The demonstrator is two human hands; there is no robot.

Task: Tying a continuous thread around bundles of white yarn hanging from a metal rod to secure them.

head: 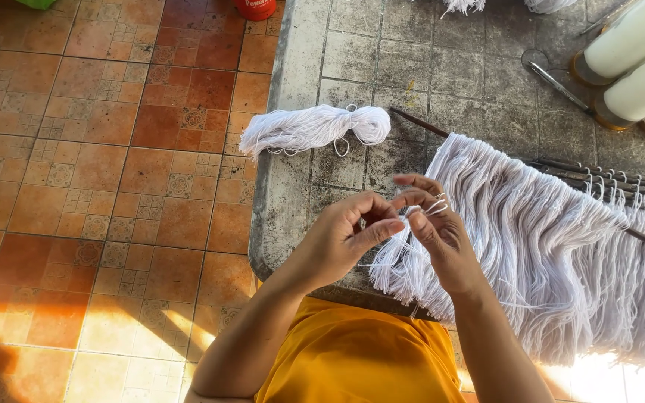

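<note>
Both hands meet over the tabletop's (352,52) near edge; the left hand (345,235) pinches thin white yarn (419,211), its grip closed on the strand; the right hand (434,227) has loops wound round its fingers; beside them hangs a thick white fringe (546,239) from dark rods (606,179); a loose skein (311,128) lies apart.

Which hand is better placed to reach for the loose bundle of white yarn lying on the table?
Probably the left. The left hand sits on the same side as the yarn bundle and only pinches a strand, while the right hand has white strands wound around its fingers, next to the hanging fringe.
</note>
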